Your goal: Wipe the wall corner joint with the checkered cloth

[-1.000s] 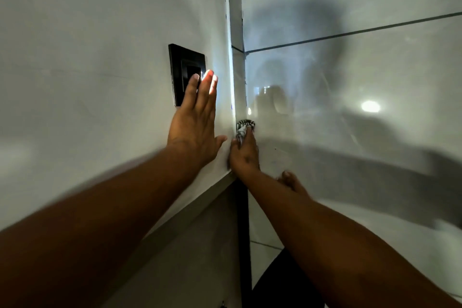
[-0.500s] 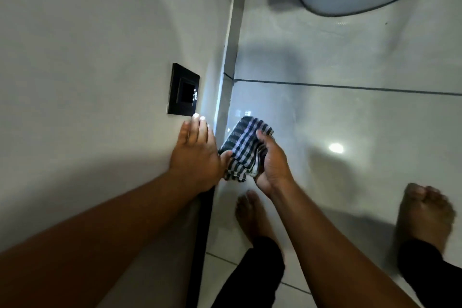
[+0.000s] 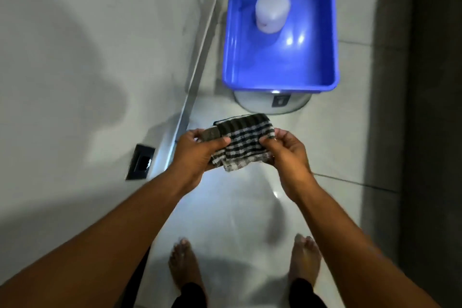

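The checkered cloth (image 3: 243, 144), black and white, is stretched between both hands in front of me, clear of the wall. My left hand (image 3: 197, 151) pinches its left end and my right hand (image 3: 287, 154) pinches its right end. The wall corner joint (image 3: 197, 75), a grey metal strip, runs diagonally from the top centre down to just left of my left hand. Neither hand nor the cloth touches it.
A blue plastic tub (image 3: 281, 80) holding a white spray bottle (image 3: 272, 11) sits on a white round appliance (image 3: 272, 104) beyond the cloth. A black wall switch (image 3: 141, 161) is on the left wall. My bare feet (image 3: 185, 267) stand on the tiled floor below.
My left hand left the wall and took the cloth's left end. The right hand pulled the cloth off the corner joint. The view swung, bringing the blue tub into sight.
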